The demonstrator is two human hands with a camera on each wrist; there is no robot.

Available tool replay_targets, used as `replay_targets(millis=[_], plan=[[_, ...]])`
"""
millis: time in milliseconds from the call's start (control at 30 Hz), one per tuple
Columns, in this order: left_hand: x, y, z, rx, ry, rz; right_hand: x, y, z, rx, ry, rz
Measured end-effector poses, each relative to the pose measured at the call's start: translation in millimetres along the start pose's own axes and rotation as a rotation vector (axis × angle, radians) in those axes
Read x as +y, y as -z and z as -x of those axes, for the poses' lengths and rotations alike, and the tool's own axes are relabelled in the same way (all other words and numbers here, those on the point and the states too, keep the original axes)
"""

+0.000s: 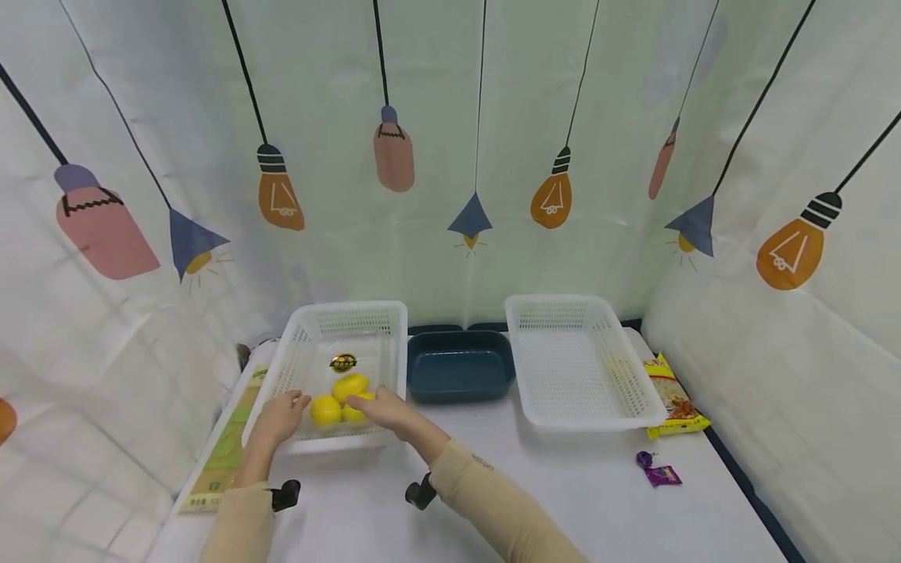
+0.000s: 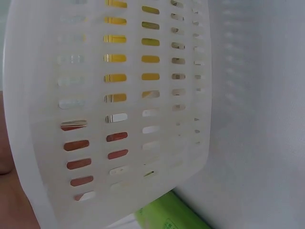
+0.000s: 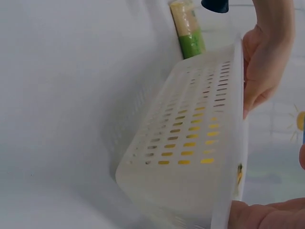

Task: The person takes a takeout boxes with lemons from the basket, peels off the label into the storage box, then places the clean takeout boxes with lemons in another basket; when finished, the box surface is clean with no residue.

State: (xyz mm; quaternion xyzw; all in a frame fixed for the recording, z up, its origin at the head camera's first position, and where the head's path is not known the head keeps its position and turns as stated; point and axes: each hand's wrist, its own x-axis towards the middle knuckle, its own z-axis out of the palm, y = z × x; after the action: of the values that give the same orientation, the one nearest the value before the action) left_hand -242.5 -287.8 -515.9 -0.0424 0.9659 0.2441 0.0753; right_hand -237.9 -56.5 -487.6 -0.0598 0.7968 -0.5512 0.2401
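Several yellow lemons (image 1: 326, 410) lie together in the front part of the left white basket (image 1: 394, 344). My right hand (image 1: 385, 408) reaches over the basket's front right side and holds the front right lemon (image 1: 355, 414), its thumb across it; the other fingers are mostly hidden. My left hand (image 1: 280, 416) is over the front left corner, fingers loosely bent beside the left lemon, with nothing seen in them. Behind the lemons is a black and gold label (image 1: 342, 362). In the left wrist view, yellow shows through the slots of the basket wall (image 2: 95, 109).
A dark blue bin (image 1: 461, 395) stands between the left basket and a second white basket (image 1: 577, 375). Right of that lie a yellow snack bag (image 1: 676, 399) and purple wrapped candies (image 1: 663, 475). A long green package (image 1: 228, 450) lies along the table's left side.
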Motion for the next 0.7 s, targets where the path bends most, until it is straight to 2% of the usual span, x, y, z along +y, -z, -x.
replay_targets(millis=[133, 267, 367, 533, 700], plan=[[-0.5, 1.7, -1.5, -0.009, 0.002, -0.001, 1.2, -0.3, -5.3, -0.056, 0.049, -0.097], [-0.6, 0.7, 0.1, 0.003, -0.005, 0.001, 4.6, -2.2, -9.2, -0.099, 0.054, -0.173], [-0.9, -0.7, 1.5, 0.028, -0.018, -0.002, 5.6, -2.4, -9.4, -0.088, 0.024, -0.169], [0.5, 0.1, 3.0, 0.065, -0.014, 0.011, 4.9, -1.0, -9.1, -0.078, 0.027, -0.153], [2.6, 0.7, 8.0, 0.082, -0.003, 0.021, 5.9, -2.2, -4.3, -0.024, -0.003, -0.132]])
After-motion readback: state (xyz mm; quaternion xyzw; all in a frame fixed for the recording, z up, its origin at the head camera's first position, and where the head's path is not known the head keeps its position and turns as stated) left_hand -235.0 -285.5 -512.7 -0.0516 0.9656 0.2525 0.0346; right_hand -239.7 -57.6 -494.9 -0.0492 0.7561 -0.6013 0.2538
